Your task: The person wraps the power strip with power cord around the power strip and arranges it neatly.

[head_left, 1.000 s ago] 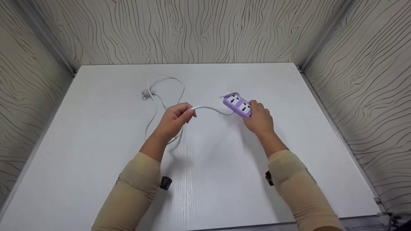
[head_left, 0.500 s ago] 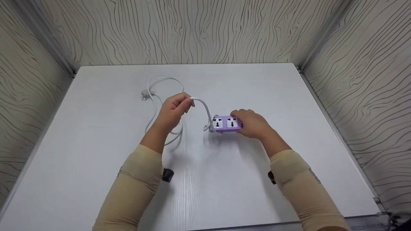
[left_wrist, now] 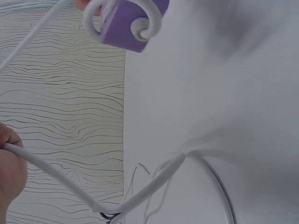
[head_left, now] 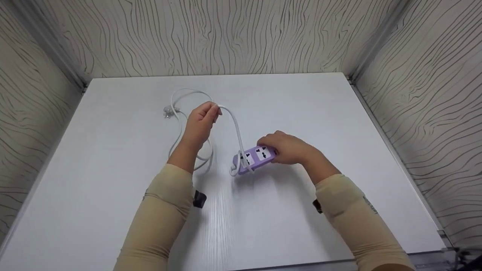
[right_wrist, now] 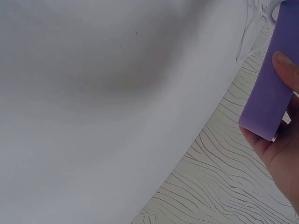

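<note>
A purple power strip (head_left: 257,158) with white socket faces is tilted above the table, its right end gripped by my right hand (head_left: 288,148). In the right wrist view, the thumb lies along the purple side (right_wrist: 268,88). My left hand (head_left: 200,122) pinches the white cord (head_left: 235,122) higher up and to the left. From that pinch the cord arcs down to the strip and loops around its left end, as the left wrist view shows on the purple end (left_wrist: 124,30). The cord's remaining length lies in loose loops under the left forearm, ending in a clear plug (head_left: 171,111).
The white table (head_left: 331,105) is bounded by wood-grain panels (head_left: 226,37) at the back and both sides. A metal rail (head_left: 425,259) runs along the front edge at the right. A dark cable sits at the lower right corner.
My right hand has swung the power strip left and toward me, and turned it. The cord now crosses its left end. My left hand has risen slightly, still pinching the cord.
</note>
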The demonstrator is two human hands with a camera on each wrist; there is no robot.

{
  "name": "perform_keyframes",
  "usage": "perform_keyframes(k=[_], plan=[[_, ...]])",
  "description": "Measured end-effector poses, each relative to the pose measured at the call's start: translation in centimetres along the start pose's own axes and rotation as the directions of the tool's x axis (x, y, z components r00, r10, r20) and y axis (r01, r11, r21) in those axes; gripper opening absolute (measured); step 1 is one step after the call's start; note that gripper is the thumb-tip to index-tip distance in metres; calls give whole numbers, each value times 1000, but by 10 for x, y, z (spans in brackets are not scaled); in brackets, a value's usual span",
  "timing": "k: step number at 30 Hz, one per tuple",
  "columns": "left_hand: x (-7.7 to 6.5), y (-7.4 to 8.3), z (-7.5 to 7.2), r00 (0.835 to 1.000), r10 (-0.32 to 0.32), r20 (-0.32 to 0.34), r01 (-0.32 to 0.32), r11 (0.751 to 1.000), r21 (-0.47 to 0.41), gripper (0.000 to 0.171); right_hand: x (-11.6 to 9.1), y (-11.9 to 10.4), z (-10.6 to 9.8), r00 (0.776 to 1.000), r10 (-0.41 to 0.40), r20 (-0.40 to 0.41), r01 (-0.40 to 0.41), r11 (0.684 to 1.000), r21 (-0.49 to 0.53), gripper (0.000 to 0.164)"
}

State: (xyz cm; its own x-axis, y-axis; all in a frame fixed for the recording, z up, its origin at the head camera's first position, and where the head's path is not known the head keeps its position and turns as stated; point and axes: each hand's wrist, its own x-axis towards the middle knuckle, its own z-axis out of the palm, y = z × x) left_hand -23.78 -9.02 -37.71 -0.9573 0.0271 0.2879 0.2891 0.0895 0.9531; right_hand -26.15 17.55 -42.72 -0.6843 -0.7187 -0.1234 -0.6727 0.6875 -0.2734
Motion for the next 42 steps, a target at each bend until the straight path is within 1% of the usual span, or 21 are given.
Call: perform_keyframes(k=[3,7,10,12,16,20,24,26,30,34,36,39,40,42], plan=[[2,-5,-1,998,-31,-48,32,999,16,25,0,-4,-3,998,-57,15,57,997,46,50],[11,-28,-2,993,-69,-97,72,997,29,27,-1,-12,-9,991,-132,29,127,985,120,52],[17,-48,-4,986,-107,-127,112,993,32,28,-2,-16,-13,987,-158,43,147,972,183,53],[17,-54,-5,981,-129,-145,137,990,44,28,-2,-19,-16,985,-163,49,148,963,224,52],[15,-60,-8,974,-143,-176,157,985,67,27,-4,-22,-22,986,-161,50,139,944,298,51],[13,-66,-9,967,-163,-193,180,981,73,26,-4,-24,-29,983,-181,28,155,905,396,53],[10,-72,-7,960,-198,-199,218,973,81,25,-3,-25,-31,979,-205,-2,183,869,459,53],[8,-75,-5,957,-213,-195,234,968,89,25,-2,-26,-31,979,-205,-11,185,860,476,54],[5,-80,-2,951,-254,-176,276,955,109,21,-1,-29,-32,983,-181,-24,169,852,496,55],[1,-86,-1,938,-318,-135,334,935,121,16,1,-33,-33,987,-153,-42,153,852,501,55],[-1,-89,-1,933,-343,-106,355,925,137,17,2,-34,-33,987,-145,-62,157,854,495,55],[-3,-92,0,935,-350,-62,355,920,165,19,3,-35,-34,984,-141,-111,178,855,488,54],[-3,-93,1,937,-346,-48,349,921,173,18,3,-36,-34,982,-138,-130,184,855,484,54],[-4,-93,2,947,-320,-24,317,919,234,17,4,-38,-34,979,-119,-163,183,862,473,53]])
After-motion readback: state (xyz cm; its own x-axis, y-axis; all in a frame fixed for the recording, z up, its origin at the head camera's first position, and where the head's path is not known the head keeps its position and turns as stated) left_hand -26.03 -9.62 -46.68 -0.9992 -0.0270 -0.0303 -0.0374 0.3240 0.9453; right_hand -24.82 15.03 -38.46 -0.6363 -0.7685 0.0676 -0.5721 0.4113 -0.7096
